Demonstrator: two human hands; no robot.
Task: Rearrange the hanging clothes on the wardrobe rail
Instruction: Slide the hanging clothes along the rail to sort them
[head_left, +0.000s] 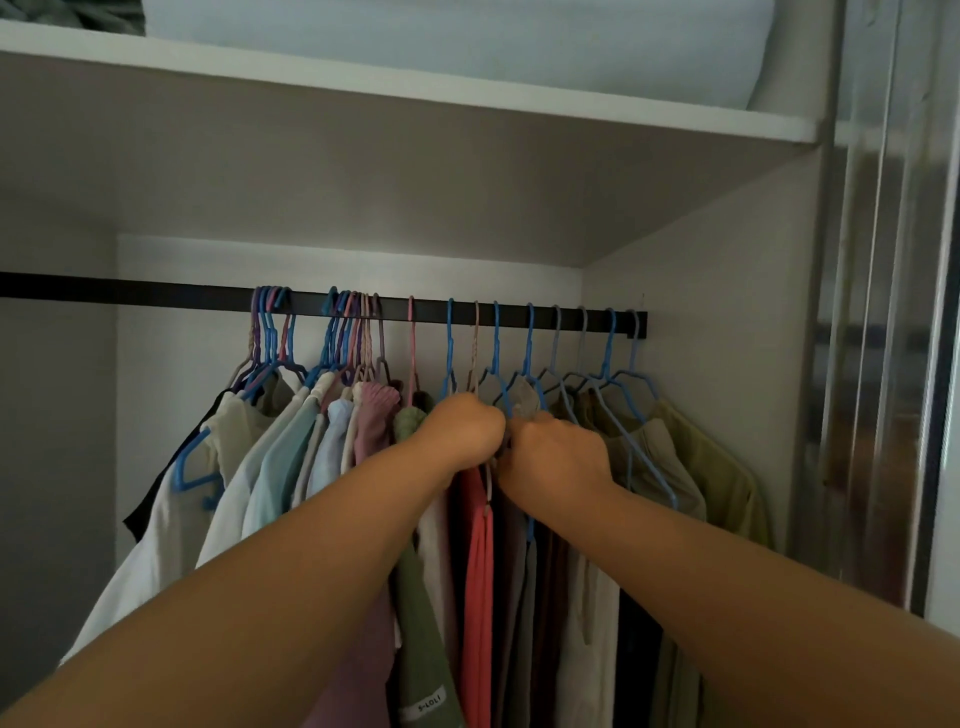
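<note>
Here, midway through sorting the wardrobe, you reach with both arms into the row of clothes on the black rail, which runs left to right under the white shelf. Your left hand and right hand meet knuckle to knuckle, nearly touching, at the shoulders of the garments in the middle of the row. Both are curled tight around something at hanger height, most likely a hanger or the neck of a garment, though the fingers hide exactly what. A coral garment hangs straight down just below the two fists, with an olive-green top to its left.

The step in hand looks like picking one piece out of the spaced hangers on the right half of the rail. The next move calls for lifting its hook clear of the rail without dragging the neighbours, then carrying it along. The bunched hangers further left leave little room, so you would need to part them first.
</note>
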